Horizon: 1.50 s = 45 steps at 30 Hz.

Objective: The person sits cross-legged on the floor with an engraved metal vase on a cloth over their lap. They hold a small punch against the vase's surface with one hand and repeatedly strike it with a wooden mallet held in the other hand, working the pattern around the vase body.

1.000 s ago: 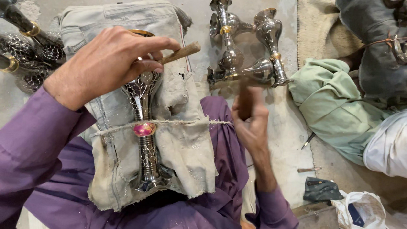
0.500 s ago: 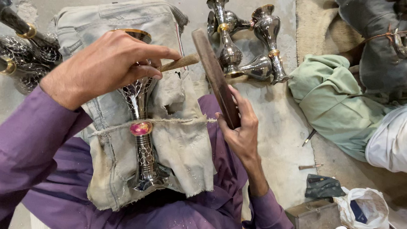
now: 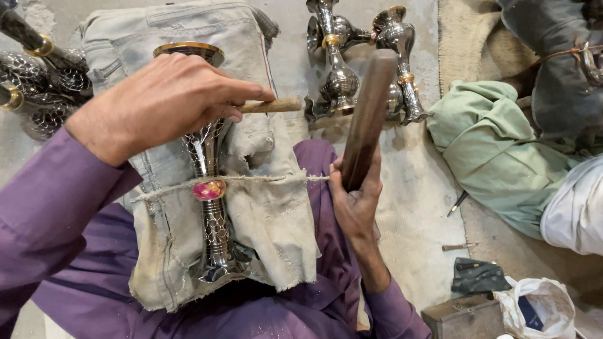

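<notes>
My left hand (image 3: 158,106) grips a wooden-handled chisel (image 3: 271,106) and rests over a patterned silver metal vase (image 3: 211,205) with a pink band. The vase lies on a grey cloth pad (image 3: 254,209) across my lap, tied down by a cord (image 3: 271,180). My right hand (image 3: 355,203) holds a dark wooden mallet (image 3: 366,117) upright, just right of the chisel's end and apart from it. The chisel's tip is hidden under my left hand.
Finished silver vases (image 3: 339,71) lie on the floor ahead, and more dark metal pieces (image 3: 12,71) at the left. Another person (image 3: 549,162) sits at the right. A small metal box (image 3: 465,333), a white plastic bag (image 3: 540,310) and loose tools (image 3: 458,246) lie at lower right.
The mallet in my right hand has swung up from low and blurred to a raised, upright position beside the chisel. My left hand has stayed on the vase.
</notes>
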Tool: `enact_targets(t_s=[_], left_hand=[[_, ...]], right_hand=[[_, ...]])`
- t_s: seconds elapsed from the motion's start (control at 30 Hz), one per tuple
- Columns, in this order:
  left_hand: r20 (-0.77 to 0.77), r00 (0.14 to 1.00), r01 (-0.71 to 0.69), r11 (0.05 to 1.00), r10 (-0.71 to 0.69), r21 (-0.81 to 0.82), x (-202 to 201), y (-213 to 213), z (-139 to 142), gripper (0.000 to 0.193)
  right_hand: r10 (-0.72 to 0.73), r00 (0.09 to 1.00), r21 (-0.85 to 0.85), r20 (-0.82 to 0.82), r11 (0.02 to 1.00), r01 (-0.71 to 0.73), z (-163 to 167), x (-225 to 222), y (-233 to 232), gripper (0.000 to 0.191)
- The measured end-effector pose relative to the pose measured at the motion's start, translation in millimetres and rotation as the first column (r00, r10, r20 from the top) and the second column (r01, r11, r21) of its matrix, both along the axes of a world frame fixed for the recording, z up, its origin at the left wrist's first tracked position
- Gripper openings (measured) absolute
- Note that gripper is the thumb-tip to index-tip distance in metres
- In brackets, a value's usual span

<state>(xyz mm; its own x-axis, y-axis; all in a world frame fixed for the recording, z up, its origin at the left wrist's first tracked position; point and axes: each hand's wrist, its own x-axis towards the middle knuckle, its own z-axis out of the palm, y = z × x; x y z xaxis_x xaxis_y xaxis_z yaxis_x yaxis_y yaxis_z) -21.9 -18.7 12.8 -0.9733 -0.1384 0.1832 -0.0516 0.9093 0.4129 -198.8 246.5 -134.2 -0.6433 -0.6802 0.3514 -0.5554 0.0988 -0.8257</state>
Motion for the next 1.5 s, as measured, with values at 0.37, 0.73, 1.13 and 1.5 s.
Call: enact_targets(t_s=[0.37, 0.73, 1.13, 1.5], left_hand=[[-0.144, 0.98, -0.121, 0.988, 0.134, 0.095, 14.8, 8.7, -8.7, 0.042], [-0.279, 0.921, -0.212, 0.95, 0.273, 0.23, 22.4, 14.7, -24.6, 0.041], [-0.287, 0.926, -0.193, 0.962, 0.244, 0.194, 22.1, 17.2, -22.3, 0.041], [-0.131, 0.98, -0.139, 0.986, 0.151, 0.092, 9.9, 6.1, -24.0, 0.047]], right_hand=[[0.013, 0.913, 0.02, -0.407, 1.0, -0.006, 32.6, -18.6, -10.2, 0.083], [0.085, 0.893, 0.203, -0.442, 0.979, 0.007, 89.8, -31.7, -19.7, 0.085], [0.119, 0.879, 0.109, -0.462, 0.991, -0.077, 104.2, -39.6, -25.3, 0.075], [0.061, 0.968, 0.182, -0.244, 0.983, -0.016, 59.5, -26.5, -9.3, 0.075]])
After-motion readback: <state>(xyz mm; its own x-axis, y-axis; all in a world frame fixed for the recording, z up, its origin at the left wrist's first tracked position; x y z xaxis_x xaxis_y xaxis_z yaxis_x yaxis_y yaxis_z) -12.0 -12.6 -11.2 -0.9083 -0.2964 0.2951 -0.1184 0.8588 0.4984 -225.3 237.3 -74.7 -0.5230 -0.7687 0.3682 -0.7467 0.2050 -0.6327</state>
